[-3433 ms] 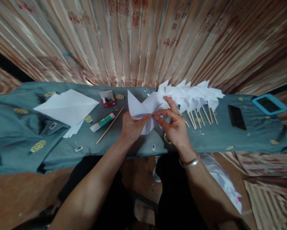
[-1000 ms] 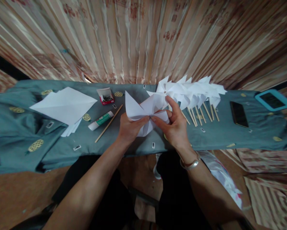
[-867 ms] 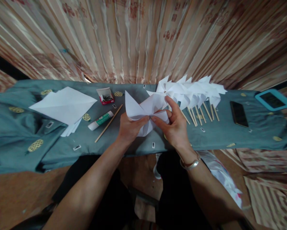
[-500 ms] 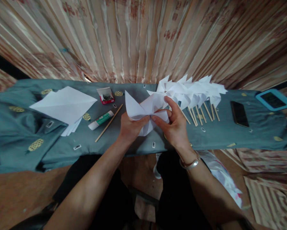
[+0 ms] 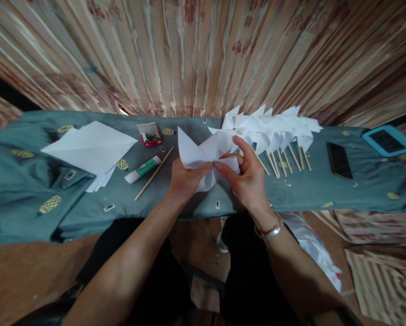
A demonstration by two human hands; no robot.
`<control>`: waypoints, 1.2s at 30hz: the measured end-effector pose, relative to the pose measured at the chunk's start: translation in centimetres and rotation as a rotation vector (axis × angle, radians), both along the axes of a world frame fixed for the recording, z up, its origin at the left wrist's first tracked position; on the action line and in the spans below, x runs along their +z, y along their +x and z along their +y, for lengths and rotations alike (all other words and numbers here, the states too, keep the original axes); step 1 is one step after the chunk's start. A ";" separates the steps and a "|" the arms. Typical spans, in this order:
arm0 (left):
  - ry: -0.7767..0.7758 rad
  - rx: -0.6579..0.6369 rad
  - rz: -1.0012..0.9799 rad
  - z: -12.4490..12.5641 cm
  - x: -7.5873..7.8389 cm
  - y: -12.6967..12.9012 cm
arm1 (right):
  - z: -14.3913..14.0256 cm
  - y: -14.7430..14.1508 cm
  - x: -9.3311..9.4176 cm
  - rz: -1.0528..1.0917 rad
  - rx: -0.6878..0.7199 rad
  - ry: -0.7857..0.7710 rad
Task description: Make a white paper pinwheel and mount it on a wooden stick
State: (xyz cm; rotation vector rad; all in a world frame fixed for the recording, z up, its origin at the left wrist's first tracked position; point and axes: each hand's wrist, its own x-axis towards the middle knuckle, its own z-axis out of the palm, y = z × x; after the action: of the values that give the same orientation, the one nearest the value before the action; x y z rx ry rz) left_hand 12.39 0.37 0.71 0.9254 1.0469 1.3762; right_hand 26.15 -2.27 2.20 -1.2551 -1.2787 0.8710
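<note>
Both hands hold a white paper pinwheel (image 5: 207,151) with folded blades above the cloth. My left hand (image 5: 185,177) is closed on its left side, thumb pressed at the centre. My right hand (image 5: 246,174) pinches near the same centre with the thumb, its index finger raised along a blade. Whether a pin is between the thumbs is too small to tell. Left of the hands lie a wooden stick (image 5: 154,174), a glue stick (image 5: 142,170) and a small open red box (image 5: 150,135) of dark pins or tacks.
A stack of white paper (image 5: 90,147) lies at the left. Overlapping pinwheels on sticks (image 5: 270,129) are at the right rear. Farther right are a phone (image 5: 339,160) and a blue-framed device (image 5: 388,141). A pleated curtain (image 5: 203,59) hangs behind the cloth-covered table (image 5: 311,190).
Almost nothing differs. Both hands keep their grip on the pinwheel at the same place, with only a very slight shift of the view.
</note>
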 end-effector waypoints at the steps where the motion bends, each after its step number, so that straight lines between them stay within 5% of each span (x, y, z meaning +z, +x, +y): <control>1: 0.003 -0.001 -0.001 0.0 0.0 0.0 | 0.0 0.0 0.0 -0.005 -0.002 -0.001; 36: 0.045 0.024 0.058 0.1 0.0 -0.4 | 0.6 -0.4 -0.5 0.042 0.005 -0.029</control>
State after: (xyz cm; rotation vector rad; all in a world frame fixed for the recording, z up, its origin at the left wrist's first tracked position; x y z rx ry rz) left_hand 11.97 0.47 0.69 0.9938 1.0778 1.4052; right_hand 25.74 -1.67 1.65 -1.2501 -1.2402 0.9179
